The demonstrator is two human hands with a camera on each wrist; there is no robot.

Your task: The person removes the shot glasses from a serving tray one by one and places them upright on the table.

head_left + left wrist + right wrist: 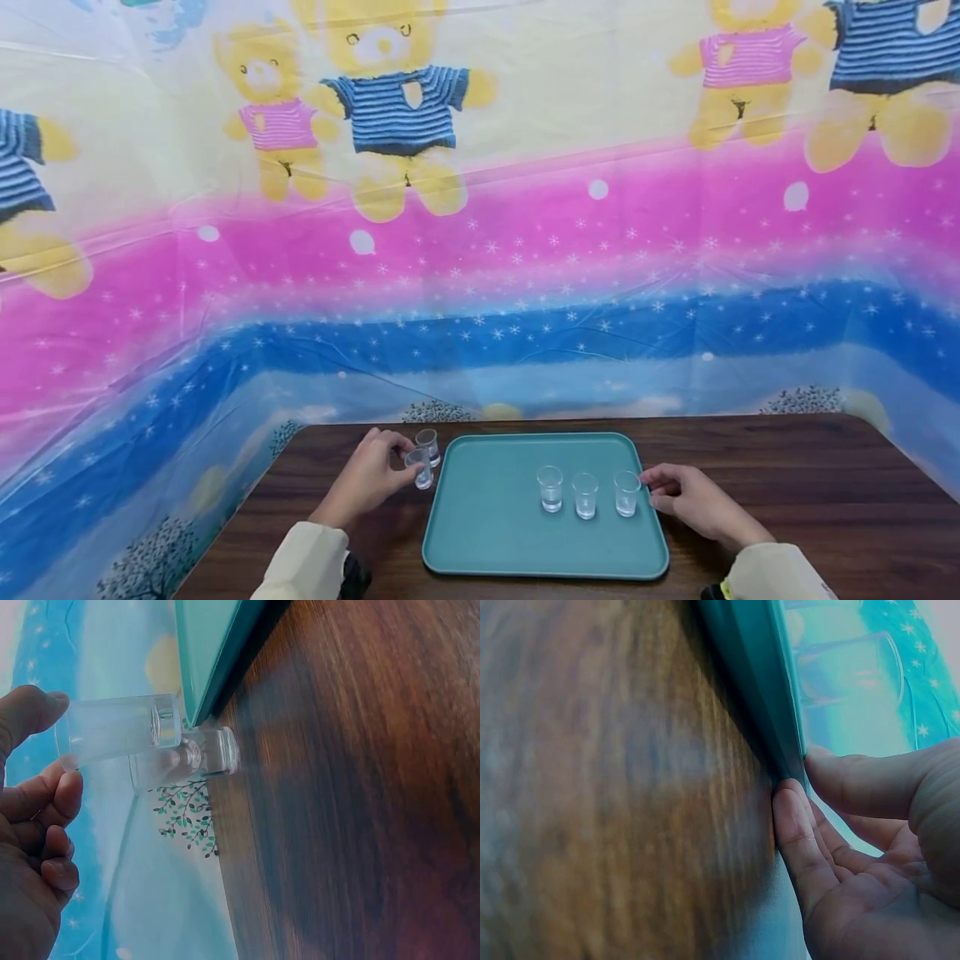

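Dk wood table (810, 492), bear-print cloth (540, 333) behind; L grip (373, 473): pinch on glass (116, 729); R grip (697, 502): ditto on tray (483, 525)

In the left wrist view, the left grip (30, 840) is cut off by the left edge, and the held cup (112, 727) covers part of the second cup (217, 754) just behind. In the right wrist view, the desk (622, 802) beside the right grip (870, 889) is blurred, and the tray (761, 682) hides the base of the hazy cup (851, 671) beyond.
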